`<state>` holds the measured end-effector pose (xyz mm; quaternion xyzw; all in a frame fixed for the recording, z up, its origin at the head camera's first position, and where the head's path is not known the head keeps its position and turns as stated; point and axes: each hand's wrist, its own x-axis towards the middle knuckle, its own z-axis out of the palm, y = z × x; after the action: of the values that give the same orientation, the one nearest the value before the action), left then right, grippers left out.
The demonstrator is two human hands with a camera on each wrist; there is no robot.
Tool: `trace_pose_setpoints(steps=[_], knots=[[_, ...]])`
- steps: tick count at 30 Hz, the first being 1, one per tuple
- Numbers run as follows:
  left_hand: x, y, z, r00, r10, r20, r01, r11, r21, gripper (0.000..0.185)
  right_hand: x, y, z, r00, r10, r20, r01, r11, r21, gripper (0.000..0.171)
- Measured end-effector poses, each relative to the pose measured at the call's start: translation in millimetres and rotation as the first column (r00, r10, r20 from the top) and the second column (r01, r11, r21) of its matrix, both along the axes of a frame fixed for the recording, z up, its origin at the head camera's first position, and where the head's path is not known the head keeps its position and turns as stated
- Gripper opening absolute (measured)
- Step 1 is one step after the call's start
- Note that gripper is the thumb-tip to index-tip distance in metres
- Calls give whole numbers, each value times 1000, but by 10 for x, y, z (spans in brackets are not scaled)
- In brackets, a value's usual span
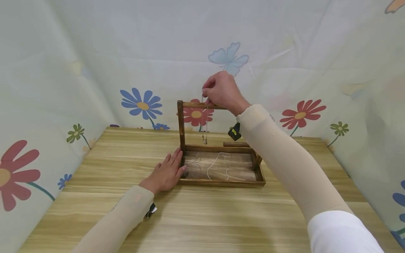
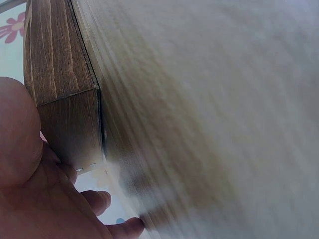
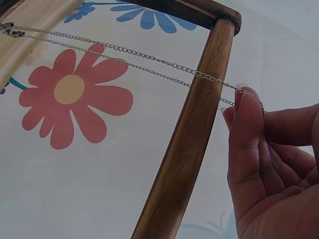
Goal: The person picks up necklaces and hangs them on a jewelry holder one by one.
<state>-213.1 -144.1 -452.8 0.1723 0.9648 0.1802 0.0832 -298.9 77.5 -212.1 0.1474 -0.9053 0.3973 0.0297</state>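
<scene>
A dark wooden stand [image 1: 181,126] with a tray base [image 1: 221,182] and a top bar [image 1: 196,104] sits mid-table. My right hand [image 1: 221,90] pinches a thin silver chain [image 1: 205,130] above the bar; the chain hangs down toward the tray. In the right wrist view the chain [image 3: 124,55] runs across the bar [image 3: 192,129] to my fingertips [image 3: 244,99]. My left hand [image 1: 166,172] lies flat on the table, fingers straight against the tray's left end [image 2: 65,94]. Other pale chains [image 1: 218,163] lie in the tray.
The stand rests on a light wooden table [image 1: 202,218]. Floral cloth walls [image 1: 63,88] close in the back and both sides. A small black tag [image 1: 234,131] hangs at my right wrist.
</scene>
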Motion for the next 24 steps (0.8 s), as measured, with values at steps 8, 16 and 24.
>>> trace_pose_setpoints(steps=[8, 16, 24], knots=[[5, 28, 10, 1000, -4, 21, 4, 1000, 3, 69, 12, -42, 4, 999, -4, 33, 4, 1000, -14, 14], [-20, 18, 10, 1000, -1, 1, 1, 1000, 1, 68, -5, -85, 23, 1000, 6, 8, -6, 1000, -1, 14], [-34, 14, 3, 1000, -2, 0, 2, 1000, -2, 68, -30, -157, 14, 1000, 6, 8, -7, 1000, 18, 16]])
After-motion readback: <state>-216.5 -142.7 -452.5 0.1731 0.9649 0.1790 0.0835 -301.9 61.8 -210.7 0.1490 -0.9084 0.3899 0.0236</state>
